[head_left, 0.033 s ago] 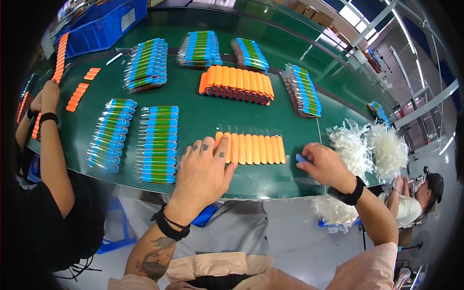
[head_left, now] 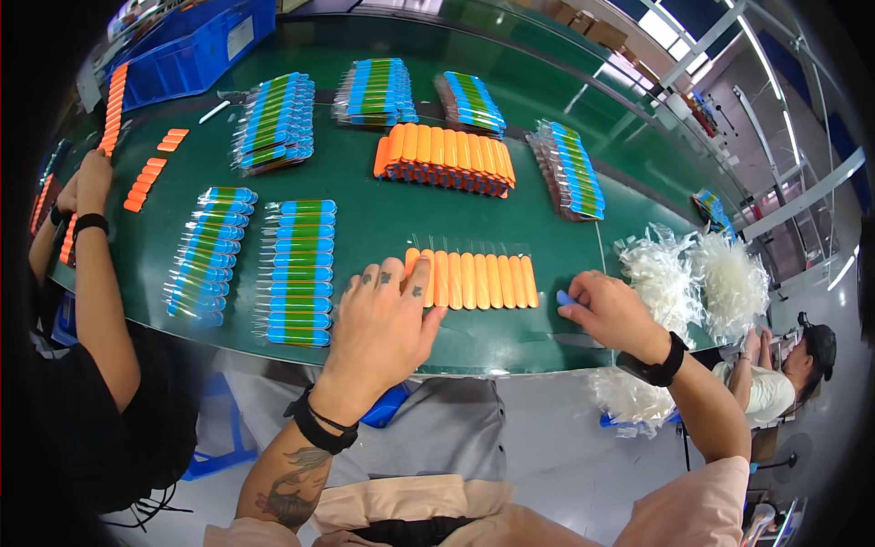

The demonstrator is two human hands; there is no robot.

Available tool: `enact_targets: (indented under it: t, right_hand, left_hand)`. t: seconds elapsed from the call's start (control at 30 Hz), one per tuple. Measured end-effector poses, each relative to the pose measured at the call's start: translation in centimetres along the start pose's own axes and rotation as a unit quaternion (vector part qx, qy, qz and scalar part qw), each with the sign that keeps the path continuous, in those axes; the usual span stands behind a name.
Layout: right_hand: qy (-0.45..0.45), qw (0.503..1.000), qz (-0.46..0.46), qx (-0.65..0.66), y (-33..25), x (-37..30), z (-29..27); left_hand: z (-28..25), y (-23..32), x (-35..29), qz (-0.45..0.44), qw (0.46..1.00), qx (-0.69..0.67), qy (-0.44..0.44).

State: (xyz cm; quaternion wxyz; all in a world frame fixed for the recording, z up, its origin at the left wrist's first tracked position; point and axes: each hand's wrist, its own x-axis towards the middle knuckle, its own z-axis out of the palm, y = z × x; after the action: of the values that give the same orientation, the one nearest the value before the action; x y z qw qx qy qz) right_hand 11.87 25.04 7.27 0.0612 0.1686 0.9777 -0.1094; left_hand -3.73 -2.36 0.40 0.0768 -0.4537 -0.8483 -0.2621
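Observation:
A row of flat orange strips with rounded ends, like nail files (head_left: 480, 281), lies side by side in front of me, with clear plastic sleeves showing at their far ends. My left hand (head_left: 381, 314) is open, palm down, with its index fingertip on the left end of the row. To the right of the row, my right hand (head_left: 609, 310) is closed, pinching a small blue round-ended piece (head_left: 565, 298) between thumb and fingers. Most of that piece is hidden by the fingers. Behind the row sits a stack of orange strips (head_left: 447, 159).
Sleeved blue-and-green bundles (head_left: 296, 273) lie left and along the back. Crumpled clear plastic sleeves (head_left: 670, 278) are heaped at the right. A blue bin (head_left: 187, 68) stands far left. At the left edge, a co-worker's hands (head_left: 94, 178) handle orange strips. Another person (head_left: 766, 383) is at the right.

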Motion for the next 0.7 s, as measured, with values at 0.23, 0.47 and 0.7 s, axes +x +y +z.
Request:
enact_targets:
  t: [0.23, 0.47, 0.7]
  right_hand:
    - [-0.022, 1.0, -0.009, 0.009, -1.6, 0.6, -1.0]
    - [0.044, 0.992, -0.112, 0.035, -3.9, 3.8, -2.3]
    - [0.061, 0.974, -0.204, -0.078, -3.0, 8.1, -1.7]
  left_hand:
    - [-0.3, -0.2, -0.1, -0.004, 0.999, -0.033, -0.014]
    - [-0.3, -0.3, -0.2, 0.01, 0.999, -0.037, -0.013]
    - [-0.2, -0.4, -0.2, -0.001, 0.998, -0.058, -0.014]
